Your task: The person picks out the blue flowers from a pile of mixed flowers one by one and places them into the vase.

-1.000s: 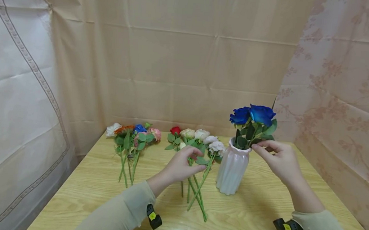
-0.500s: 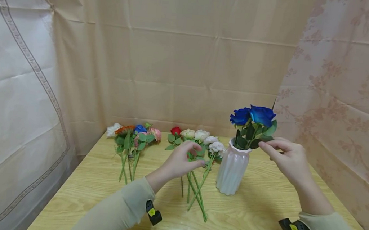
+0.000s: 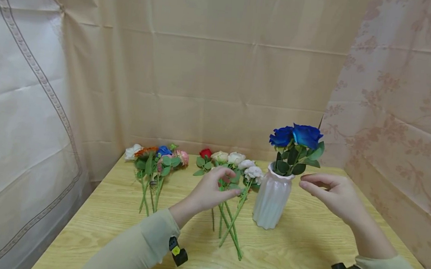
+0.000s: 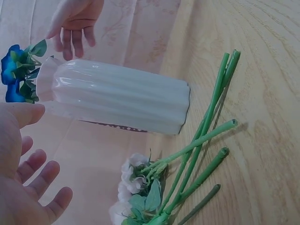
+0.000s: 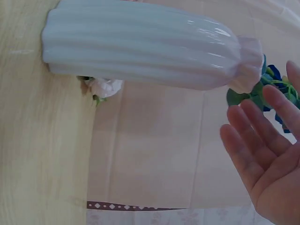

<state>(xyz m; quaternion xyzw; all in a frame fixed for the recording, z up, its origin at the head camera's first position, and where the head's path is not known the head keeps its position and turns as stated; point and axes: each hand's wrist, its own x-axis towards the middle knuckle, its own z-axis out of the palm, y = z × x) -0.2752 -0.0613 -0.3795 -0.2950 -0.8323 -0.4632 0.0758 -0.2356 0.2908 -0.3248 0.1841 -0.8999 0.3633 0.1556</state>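
A white ribbed vase (image 3: pixel 272 200) stands upright on the table, with two blue roses (image 3: pixel 306 135) and their green leaves rising from its mouth. My right hand (image 3: pixel 334 196) hovers just right of the vase's neck, fingers loosely bent and holding nothing. In the right wrist view its fingers (image 5: pixel 251 133) are spread below the rim. My left hand (image 3: pixel 211 189) is held over the stems of the middle flowers (image 3: pixel 253 172), left of the vase. Its palm faces the vase and nothing lies in it; the left wrist view shows the fingers (image 4: pixel 44 180) apart.
Green stems (image 3: pixel 232 228) of the middle bunch cross on the wooden table (image 3: pixel 115 245), pointing to the near side. A red rose (image 3: pixel 205 152) lies at that bunch's back. Farther left lies a mixed bunch (image 3: pixel 162 157) of orange, blue, pink and white flowers. Beige cloth (image 3: pixel 220 67) hangs behind.
My right hand has drawn away from the leaves at the vase's mouth, moving right and slightly down. The left hand has barely shifted, and the vase with its roses stays in place.
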